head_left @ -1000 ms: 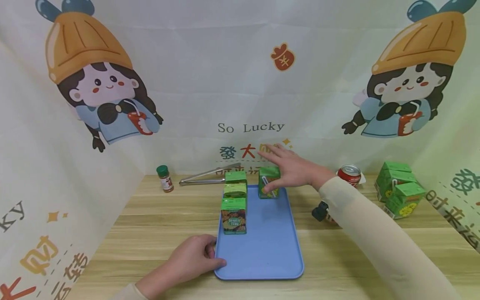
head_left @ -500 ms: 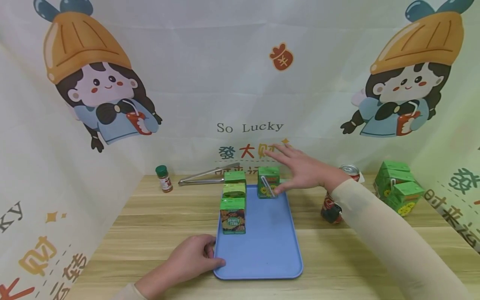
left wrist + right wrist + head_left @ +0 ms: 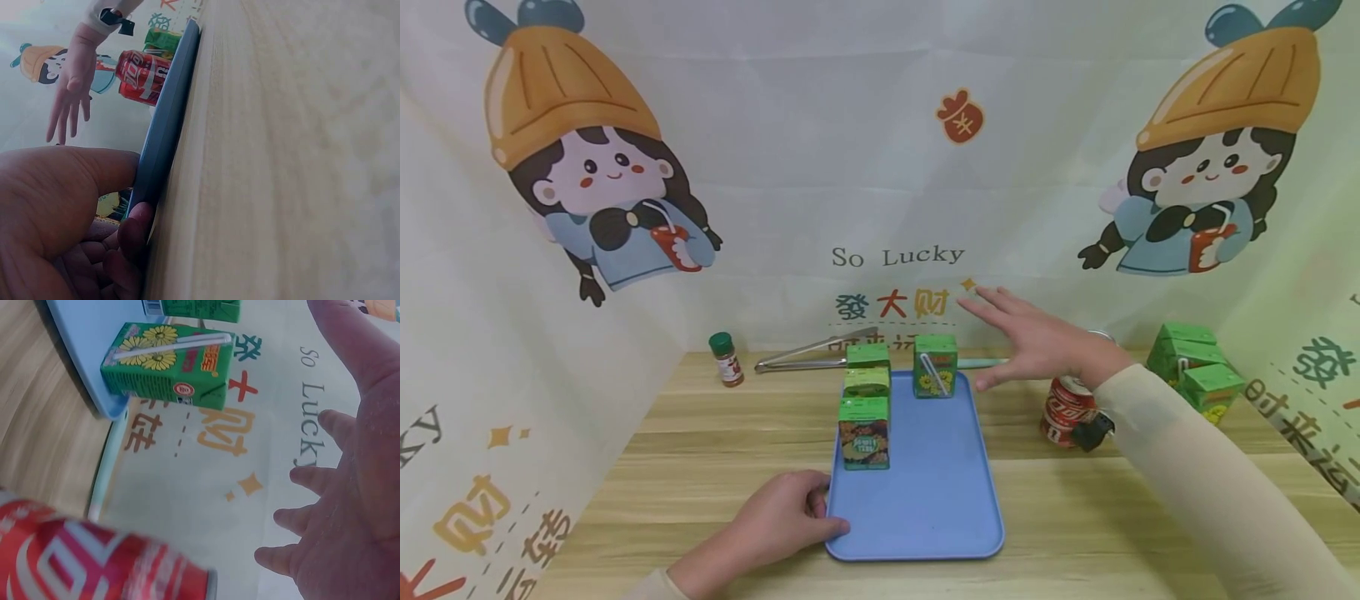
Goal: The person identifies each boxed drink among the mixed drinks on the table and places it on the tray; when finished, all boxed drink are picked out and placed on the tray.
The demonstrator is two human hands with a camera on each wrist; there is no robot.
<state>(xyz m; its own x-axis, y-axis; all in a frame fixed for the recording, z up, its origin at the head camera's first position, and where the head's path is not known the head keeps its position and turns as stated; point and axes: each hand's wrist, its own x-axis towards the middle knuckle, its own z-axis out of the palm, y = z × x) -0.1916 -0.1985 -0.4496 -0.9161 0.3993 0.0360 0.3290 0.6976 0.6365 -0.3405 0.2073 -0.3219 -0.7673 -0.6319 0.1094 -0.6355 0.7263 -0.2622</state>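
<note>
My left hand (image 3: 790, 512) grips the left edge of the blue tray (image 3: 936, 508) near its front corner, thumb on top; the left wrist view shows fingertips (image 3: 134, 228) curled under the rim. On the tray's left side a row of green drink cartons (image 3: 865, 442) runs front to back. A single green juice carton (image 3: 936, 367) with a straw on its face stands upright at the tray's far right corner. To the right of that carton my right hand (image 3: 1037, 342) is in the air, fingers spread and holding nothing. In the right wrist view a gap shows between this hand and the juice carton (image 3: 169, 365).
Beneath the right forearm stands a red soda can (image 3: 1063, 412), with another can partly hidden behind the wrist. Several green cartons (image 3: 1195, 367) are grouped at the far right. Metal tongs (image 3: 805, 362) and a green-capped spice jar (image 3: 727, 360) lie back left, before the cloth backdrop (image 3: 775, 167).
My right hand has moved from the juice carton at the tray's far right corner away to the right, uncovering it. My left hand has stayed on the tray edge.
</note>
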